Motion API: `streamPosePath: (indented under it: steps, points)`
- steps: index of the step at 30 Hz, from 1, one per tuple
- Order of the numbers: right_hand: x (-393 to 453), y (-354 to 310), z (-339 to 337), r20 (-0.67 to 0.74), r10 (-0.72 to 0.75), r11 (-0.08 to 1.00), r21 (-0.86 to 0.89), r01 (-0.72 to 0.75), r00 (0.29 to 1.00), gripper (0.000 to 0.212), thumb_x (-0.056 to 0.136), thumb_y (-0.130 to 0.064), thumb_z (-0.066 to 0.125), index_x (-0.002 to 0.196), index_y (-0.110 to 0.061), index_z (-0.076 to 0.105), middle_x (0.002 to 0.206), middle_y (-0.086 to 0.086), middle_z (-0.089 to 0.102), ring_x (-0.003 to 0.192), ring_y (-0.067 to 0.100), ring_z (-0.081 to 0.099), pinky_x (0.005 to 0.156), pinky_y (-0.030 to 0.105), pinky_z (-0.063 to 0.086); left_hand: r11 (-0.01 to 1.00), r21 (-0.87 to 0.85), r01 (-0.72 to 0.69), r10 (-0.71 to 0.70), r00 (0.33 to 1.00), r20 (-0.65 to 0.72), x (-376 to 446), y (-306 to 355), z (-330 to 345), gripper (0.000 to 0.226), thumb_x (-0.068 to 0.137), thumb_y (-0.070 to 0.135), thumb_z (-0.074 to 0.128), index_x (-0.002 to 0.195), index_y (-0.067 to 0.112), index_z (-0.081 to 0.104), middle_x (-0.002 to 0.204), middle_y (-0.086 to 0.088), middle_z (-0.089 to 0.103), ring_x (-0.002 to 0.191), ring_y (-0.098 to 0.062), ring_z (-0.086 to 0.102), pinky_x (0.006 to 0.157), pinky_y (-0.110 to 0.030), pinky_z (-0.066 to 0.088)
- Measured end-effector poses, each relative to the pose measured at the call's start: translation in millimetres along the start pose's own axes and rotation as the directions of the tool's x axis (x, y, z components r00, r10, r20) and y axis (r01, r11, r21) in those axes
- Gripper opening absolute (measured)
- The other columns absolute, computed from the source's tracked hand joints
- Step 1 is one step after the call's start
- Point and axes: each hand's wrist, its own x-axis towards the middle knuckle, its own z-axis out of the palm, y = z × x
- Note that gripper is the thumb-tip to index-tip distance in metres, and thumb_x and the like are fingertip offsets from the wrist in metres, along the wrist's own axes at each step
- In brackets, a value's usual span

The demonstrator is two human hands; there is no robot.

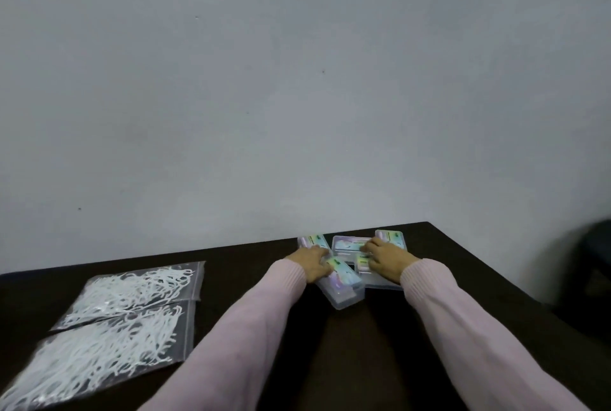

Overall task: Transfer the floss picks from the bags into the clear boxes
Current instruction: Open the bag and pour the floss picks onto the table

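A dark table (251, 265) stands against a plain grey wall (297, 80). Two clear bags of white floss picks lie flat on its left side: the far bag (139, 291) and the near bag (96, 357), the near one's upper edge overlapping the far one. Both appear full.

A cluster of clear boxes with iridescent labels sits at the far centre-right of the table, well apart from the bags. The left hand (310, 263) rests on the nearest box (342, 285), which lies angled toward the viewer, its fingers (322, 267) curled over the top edge, holding it. The right hand (385, 260) lies over the neighbouring box (380, 280); fingers bent down on it, though actual grip cannot be told. Three further boxes lie behind: left (310, 240), centre (348, 243), right (391, 237). Both arms wear pink sleeves (463, 328).
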Motion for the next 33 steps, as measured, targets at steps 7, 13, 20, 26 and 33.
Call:
streamPosePath:
  steps: [7,13,20,26,33]
  points:
    - [-38,54,-12,-0.086,0.098,0.989,0.122,-0.087,0.991,0.036,0.092,-0.019,0.052,0.127,-0.018,0.051,0.143,0.004,0.035,0.125,0.022,0.042,0.106,0.033,0.032,0.998,0.011,-0.066,0.066,0.998,-0.001,15,49,21,0.050,0.095,0.036,0.046,0.143,0.023,0.034,0.149,-0.011,0.036,0.130,-0.026,0.043,0.106,-0.037,0.035]
    - [-59,80,-13,-0.148,0.181,0.969,0.193,-0.151,0.972,0.030,0.088,-0.019,0.057,0.118,-0.021,0.058,0.146,0.002,0.036,0.128,0.021,0.040,0.108,0.036,0.032,0.994,0.053,-0.096,0.097,0.995,-0.028,24,78,36,0.044,0.095,0.039,0.045,0.137,0.025,0.039,0.142,-0.012,0.044,0.122,-0.027,0.050,0.101,-0.039,0.043]
    - [-67,96,-15,-0.169,0.198,0.963,0.218,-0.159,0.966,0.027,0.089,-0.017,0.055,0.115,-0.022,0.061,0.142,0.005,0.041,0.123,0.021,0.044,0.104,0.033,0.036,0.967,0.213,-0.139,0.158,0.985,-0.074,25,97,38,0.049,0.092,0.043,0.049,0.136,0.021,0.041,0.139,-0.011,0.046,0.120,-0.026,0.050,0.100,-0.041,0.044]
    - [-66,96,-18,-0.198,0.184,0.974,0.165,-0.153,0.963,0.027,0.089,-0.014,0.056,0.115,-0.019,0.062,0.135,0.004,0.048,0.118,0.019,0.047,0.100,0.028,0.038,0.928,0.341,-0.151,0.202,0.972,-0.121,27,106,38,0.050,0.091,0.044,0.051,0.133,0.016,0.046,0.138,-0.007,0.046,0.126,-0.028,0.043,0.106,-0.049,0.031]
    - [-53,71,-14,-0.196,0.129,0.989,0.099,-0.112,0.972,0.023,0.089,-0.015,0.055,0.110,-0.022,0.062,0.124,0.000,0.055,0.113,0.019,0.051,0.102,0.041,0.041,0.920,0.341,-0.192,0.252,0.958,-0.140,22,100,33,0.044,0.095,0.036,0.047,0.134,0.014,0.044,0.137,-0.008,0.046,0.127,-0.026,0.041,0.109,-0.051,0.025]
